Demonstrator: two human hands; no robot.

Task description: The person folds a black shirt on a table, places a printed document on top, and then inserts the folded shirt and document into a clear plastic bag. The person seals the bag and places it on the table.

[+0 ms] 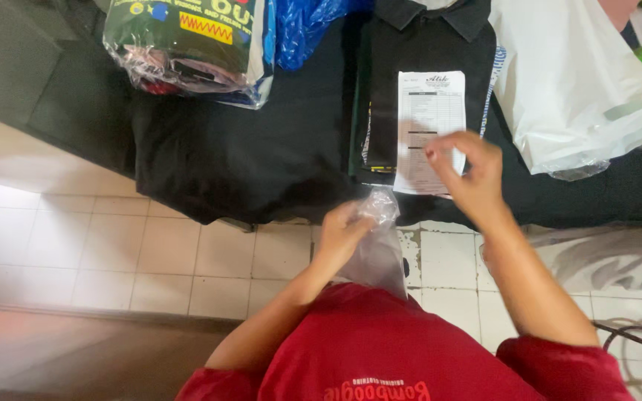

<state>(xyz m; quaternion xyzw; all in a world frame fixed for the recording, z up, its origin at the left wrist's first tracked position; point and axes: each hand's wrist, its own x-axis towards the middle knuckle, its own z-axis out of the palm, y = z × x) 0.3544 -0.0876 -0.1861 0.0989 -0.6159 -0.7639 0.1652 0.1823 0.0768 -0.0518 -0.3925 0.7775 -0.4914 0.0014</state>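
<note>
Seen from above: left hand clamped on the bunched top of a clear plastic bag, held off the worktop just over its near edge, the bag hanging down toward the red shirt at 6 o'clock. Right hand raised at 1 o'clock from the bag, thumb and fingertips pinched together over the lower corner of a white printed slip; whether anything sits in that pinch cannot be told. Slip lying on a folded black shirt on the dark worktop. Bag apparently empty and not yet opened; shirt and slip not yet inside, so the packing looks to be at an early stage. Farther off: a wrapped bundle of printed cloth at 11 o'clock, a white plastic bag at 2 o'clock, tiled floor below.
</note>
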